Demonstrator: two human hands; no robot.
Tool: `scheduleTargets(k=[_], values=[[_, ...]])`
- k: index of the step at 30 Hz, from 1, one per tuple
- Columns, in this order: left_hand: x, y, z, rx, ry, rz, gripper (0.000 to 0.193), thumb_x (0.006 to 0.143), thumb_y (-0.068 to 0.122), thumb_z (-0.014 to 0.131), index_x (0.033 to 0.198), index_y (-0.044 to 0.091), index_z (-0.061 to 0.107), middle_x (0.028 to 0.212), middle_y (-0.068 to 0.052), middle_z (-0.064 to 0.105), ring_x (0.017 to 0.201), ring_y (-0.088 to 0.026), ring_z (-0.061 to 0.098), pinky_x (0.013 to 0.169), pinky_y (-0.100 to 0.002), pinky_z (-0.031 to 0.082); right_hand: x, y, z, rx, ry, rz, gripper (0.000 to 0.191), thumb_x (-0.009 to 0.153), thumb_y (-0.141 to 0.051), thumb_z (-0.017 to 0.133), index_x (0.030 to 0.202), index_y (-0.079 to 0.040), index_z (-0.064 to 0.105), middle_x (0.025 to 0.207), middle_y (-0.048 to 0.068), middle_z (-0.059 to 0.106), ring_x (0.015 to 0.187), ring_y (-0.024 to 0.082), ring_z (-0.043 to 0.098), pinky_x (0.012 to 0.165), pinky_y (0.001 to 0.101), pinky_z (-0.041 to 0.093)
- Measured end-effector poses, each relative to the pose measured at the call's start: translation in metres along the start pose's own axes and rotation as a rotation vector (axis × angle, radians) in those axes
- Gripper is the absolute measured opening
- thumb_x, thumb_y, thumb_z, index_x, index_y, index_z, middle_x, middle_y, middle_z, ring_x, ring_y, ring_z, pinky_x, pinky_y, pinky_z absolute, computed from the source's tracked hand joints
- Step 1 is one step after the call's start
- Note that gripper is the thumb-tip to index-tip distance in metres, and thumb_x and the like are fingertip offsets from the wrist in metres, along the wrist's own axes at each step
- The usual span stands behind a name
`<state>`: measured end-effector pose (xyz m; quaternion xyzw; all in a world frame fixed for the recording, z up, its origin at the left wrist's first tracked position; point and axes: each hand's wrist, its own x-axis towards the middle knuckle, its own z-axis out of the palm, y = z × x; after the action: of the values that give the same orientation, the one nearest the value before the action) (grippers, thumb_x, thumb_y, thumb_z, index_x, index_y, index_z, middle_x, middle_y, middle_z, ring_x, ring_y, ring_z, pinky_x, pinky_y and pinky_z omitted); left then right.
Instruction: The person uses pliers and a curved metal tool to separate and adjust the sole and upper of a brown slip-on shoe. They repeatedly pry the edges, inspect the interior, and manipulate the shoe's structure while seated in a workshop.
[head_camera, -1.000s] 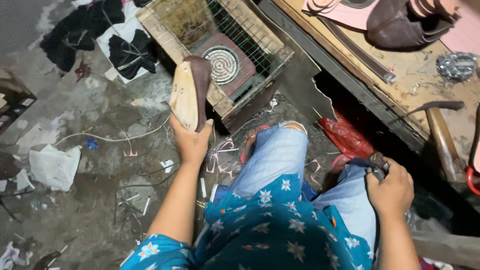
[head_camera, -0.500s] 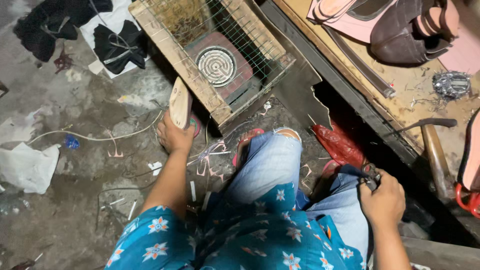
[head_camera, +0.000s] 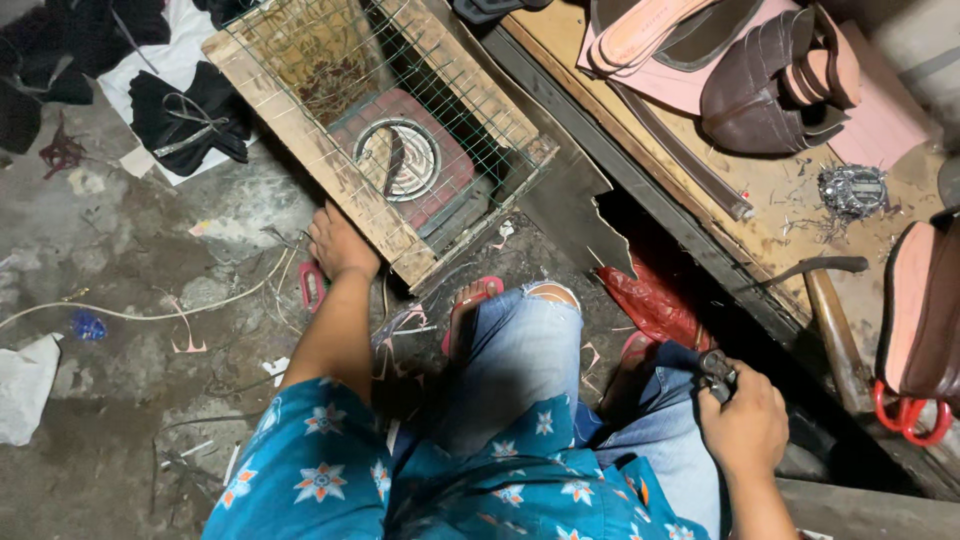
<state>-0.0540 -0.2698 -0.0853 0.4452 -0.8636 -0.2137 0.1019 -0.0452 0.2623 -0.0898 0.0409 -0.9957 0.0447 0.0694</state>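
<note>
- Far left, on the concrete floor (head_camera: 120, 420): a crumpled white scrap (head_camera: 25, 385) and a thin pale cord (head_camera: 150, 312) trail among offcuts.
- The left hand (head_camera: 340, 243) lies flat, fingers together, gripping nothing, against the near left edge of the crate (head_camera: 310, 150), a wooden frame faced with wire mesh.
- Inside the crate, toward its near end, sits a heater (head_camera: 398, 160) with a round coil on a red body; it looks rigid and probably weighty, so the crate's wooden rails seem a safer hold than the springy mesh.
- Centre: the person's knee in torn jeans (head_camera: 520, 350), a sandalled foot on the floor beside it.
- The right hand (head_camera: 745, 430) is closed around a small dark metal tool (head_camera: 717, 372), likely pliers; hard, compact, best held by the handles, as here.
- Right, on the workbench (head_camera: 780, 200): a hammer (head_camera: 825, 300) at the near edge, a tangle of metal shavings (head_camera: 852, 190), soft brown shoe uppers (head_camera: 770, 90) and pink soles (head_camera: 650, 35) at the far end.
</note>
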Motion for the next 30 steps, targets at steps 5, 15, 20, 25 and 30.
scheduleTargets(k=[5,15,20,25,30], values=[[0.007,0.001,0.003,0.003,0.033,0.018,0.05,0.089,0.038,0.069,0.128,0.009,0.055,0.135,-0.012,0.052,0.13,-0.034,0.045,0.105,-0.049,0.037,0.001,0.002,0.001,0.004,0.013,-0.022,0.045,0.083,-0.029,0.075,0.124,-0.013,0.068,0.118,0.016,0.069,0.112,0.039,0.063,0.096,0.0499,0.051],[0.013,0.002,0.004,0.049,-0.006,0.037,0.047,0.091,0.041,0.066,0.124,0.007,0.063,0.132,-0.012,0.051,0.125,-0.033,0.046,0.103,-0.045,0.037,0.004,-0.002,-0.001,-0.017,-0.014,0.0,0.047,0.082,-0.029,0.075,0.126,-0.013,0.068,0.119,0.016,0.069,0.113,0.038,0.063,0.098,0.0489,0.05],[0.014,0.004,0.003,-0.174,-0.017,-0.18,0.071,0.08,0.045,0.073,0.133,0.003,0.052,0.13,-0.013,0.047,0.119,-0.036,0.043,0.097,-0.046,0.036,0.005,-0.005,-0.003,-0.035,-0.022,0.0,0.048,0.081,-0.029,0.076,0.126,-0.014,0.068,0.12,0.015,0.068,0.114,0.038,0.062,0.097,0.0487,0.05],[0.015,0.002,0.006,-0.018,-0.04,-0.028,0.053,0.089,0.046,0.067,0.124,0.007,0.062,0.131,-0.012,0.049,0.124,-0.032,0.044,0.104,-0.043,0.035,0.006,-0.006,-0.001,-0.032,-0.037,0.01,0.048,0.081,-0.028,0.076,0.126,-0.014,0.069,0.119,0.015,0.069,0.113,0.038,0.063,0.096,0.0486,0.05],[0.016,-0.003,0.011,0.037,-0.019,0.037,0.048,0.09,0.044,0.065,0.123,0.009,0.064,0.131,-0.012,0.05,0.125,-0.032,0.044,0.105,-0.043,0.036,0.006,-0.003,0.002,-0.036,-0.029,-0.003,0.047,0.082,-0.028,0.076,0.126,-0.014,0.068,0.12,0.015,0.068,0.113,0.037,0.063,0.098,0.0484,0.05]])
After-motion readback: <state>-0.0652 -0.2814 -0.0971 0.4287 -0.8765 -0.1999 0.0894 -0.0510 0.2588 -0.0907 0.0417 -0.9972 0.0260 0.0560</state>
